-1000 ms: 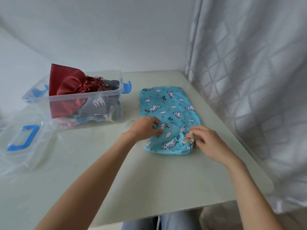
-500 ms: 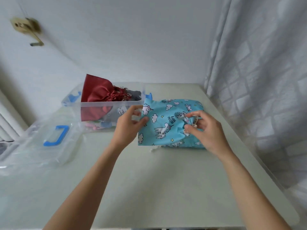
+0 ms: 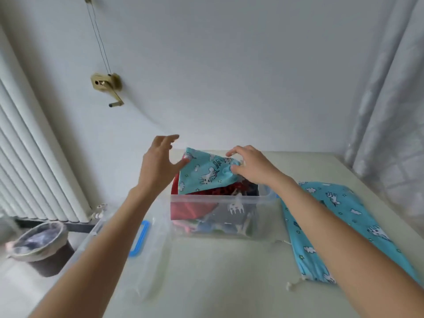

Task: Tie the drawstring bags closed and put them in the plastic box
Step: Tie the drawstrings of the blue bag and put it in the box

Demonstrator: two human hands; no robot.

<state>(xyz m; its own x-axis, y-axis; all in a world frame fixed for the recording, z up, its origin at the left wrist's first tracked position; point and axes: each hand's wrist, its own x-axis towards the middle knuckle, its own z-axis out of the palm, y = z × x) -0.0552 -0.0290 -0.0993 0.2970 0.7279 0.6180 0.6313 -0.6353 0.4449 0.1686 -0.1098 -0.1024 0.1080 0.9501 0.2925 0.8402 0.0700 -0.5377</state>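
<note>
Over the box (image 3: 220, 216) I see right hand (image 3: 250, 166) pinching the bag's (image 3: 204, 173) gathered neck to lower it, left hand (image 3: 158, 161) spread, steadying its corner.

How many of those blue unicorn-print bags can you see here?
2. One blue unicorn bag sits atop the pile in the plastic box, with the right hand on it; the other lies flat on the table right of the box. More may be buried inside.
</note>
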